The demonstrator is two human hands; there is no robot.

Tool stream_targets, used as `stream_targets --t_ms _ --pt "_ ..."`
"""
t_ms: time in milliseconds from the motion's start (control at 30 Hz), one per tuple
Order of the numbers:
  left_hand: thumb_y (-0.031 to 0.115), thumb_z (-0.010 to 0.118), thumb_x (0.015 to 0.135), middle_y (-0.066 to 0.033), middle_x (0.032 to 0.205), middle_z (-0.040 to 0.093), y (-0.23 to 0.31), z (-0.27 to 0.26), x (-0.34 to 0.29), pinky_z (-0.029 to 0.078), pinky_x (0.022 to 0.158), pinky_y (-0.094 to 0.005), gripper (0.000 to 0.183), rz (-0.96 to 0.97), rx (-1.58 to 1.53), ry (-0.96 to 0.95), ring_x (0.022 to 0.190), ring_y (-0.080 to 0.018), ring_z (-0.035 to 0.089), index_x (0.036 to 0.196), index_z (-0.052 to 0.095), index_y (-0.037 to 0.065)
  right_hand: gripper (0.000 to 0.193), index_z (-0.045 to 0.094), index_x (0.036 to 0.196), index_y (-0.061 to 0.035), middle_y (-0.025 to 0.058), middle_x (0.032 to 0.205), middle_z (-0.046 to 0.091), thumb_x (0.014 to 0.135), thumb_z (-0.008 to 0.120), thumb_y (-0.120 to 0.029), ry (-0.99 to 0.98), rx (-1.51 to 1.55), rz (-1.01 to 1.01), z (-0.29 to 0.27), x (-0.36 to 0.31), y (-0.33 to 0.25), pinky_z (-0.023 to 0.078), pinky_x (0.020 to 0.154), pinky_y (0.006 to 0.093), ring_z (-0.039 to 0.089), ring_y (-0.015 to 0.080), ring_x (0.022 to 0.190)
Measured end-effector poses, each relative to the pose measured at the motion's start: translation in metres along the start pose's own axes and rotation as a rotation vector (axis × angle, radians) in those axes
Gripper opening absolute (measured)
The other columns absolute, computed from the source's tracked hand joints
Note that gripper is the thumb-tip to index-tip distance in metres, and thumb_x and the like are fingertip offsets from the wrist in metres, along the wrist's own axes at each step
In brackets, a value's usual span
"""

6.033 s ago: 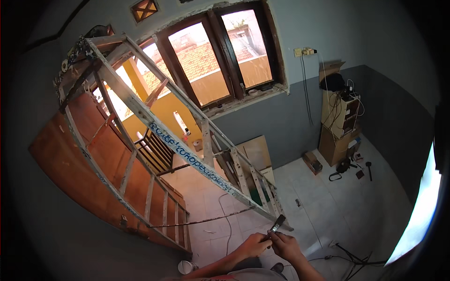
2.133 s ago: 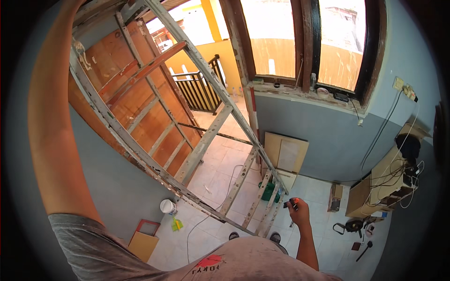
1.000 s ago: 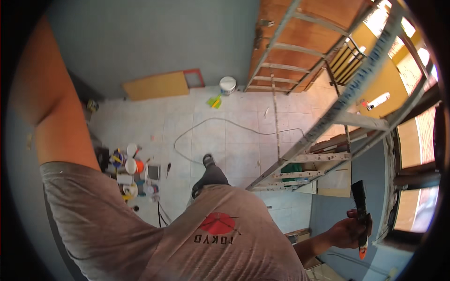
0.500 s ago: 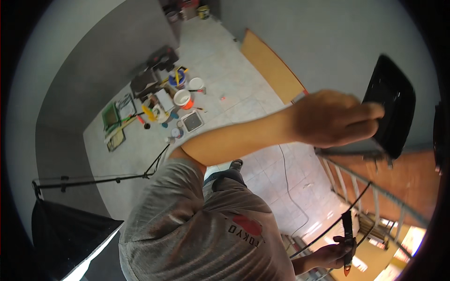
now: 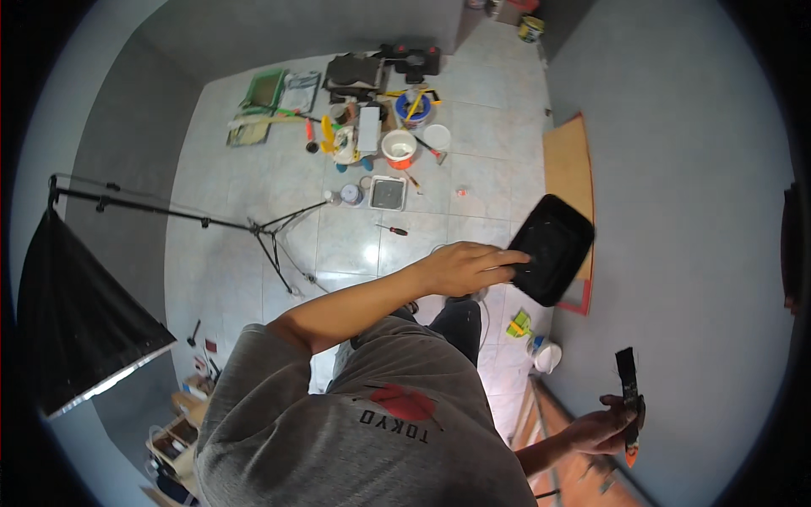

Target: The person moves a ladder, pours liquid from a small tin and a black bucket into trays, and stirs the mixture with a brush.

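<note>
In front of my body, my left hand (image 5: 473, 269) pinches the near-left edge of a black rectangular tray (image 5: 553, 245) with rounded corners. The tray is tilted, and its dark inside faces me; I cannot make out what it contains. Lower on the right, my right hand (image 5: 604, 429) is closed round the handle of a paintbrush (image 5: 627, 384). Black bristles point up and away, while the orange handle end sticks out below the fingers. The brush is apart from the tray and appears close to the grey wall (image 5: 693, 279).
On the tiled floor lie a white paint tray (image 5: 389, 194), a white bucket (image 5: 399, 145), a blue bucket (image 5: 413, 108) and a screwdriver (image 5: 393, 229). A black softbox light (image 5: 80, 308) on a stand is at left. A wooden board (image 5: 568, 165) leans against the right wall.
The view has swung right, bringing the tool area to the middle. My left hand and the tray now appear lower and further left. Both hands keep hold of their things.
</note>
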State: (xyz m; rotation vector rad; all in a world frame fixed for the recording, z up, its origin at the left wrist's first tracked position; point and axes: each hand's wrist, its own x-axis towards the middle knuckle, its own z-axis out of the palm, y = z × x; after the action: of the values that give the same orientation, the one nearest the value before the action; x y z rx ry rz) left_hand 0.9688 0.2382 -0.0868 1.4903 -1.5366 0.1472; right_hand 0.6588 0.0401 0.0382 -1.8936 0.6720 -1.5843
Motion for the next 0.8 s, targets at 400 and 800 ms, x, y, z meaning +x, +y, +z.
stream_targets --t_ms 400,800 --pt "0.009 0.07 0.093 -0.017 0.138 0.064 -0.057 0.04 -0.014 0.064 0.084 -0.0419 0.025 -0.792 0.417 -0.009 0.105 -0.0357 0.073 0.116 0.063 0.004 0.037 0.059 0.122 0.0133 0.0205 0.1 0.066 0.107 0.058 -0.02 -0.655 0.403 0.176 0.274 0.19 0.203 0.049 0.059 0.0304 0.061 0.0218 0.063" --pt "0.005 0.075 0.089 -0.0161 0.14 0.063 -0.005 0.062 -0.079 0.063 0.066 -0.0428 0.025 -1.272 0.777 0.443 0.085 -0.0366 0.075 0.107 0.058 0.002 0.027 0.059 0.126 0.0095 0.0135 0.075 0.07 0.102 0.059 -0.001 -1.253 0.726 0.035 0.487 0.147 0.095 0.055 0.079 0.0328 0.066 0.0181 0.07"
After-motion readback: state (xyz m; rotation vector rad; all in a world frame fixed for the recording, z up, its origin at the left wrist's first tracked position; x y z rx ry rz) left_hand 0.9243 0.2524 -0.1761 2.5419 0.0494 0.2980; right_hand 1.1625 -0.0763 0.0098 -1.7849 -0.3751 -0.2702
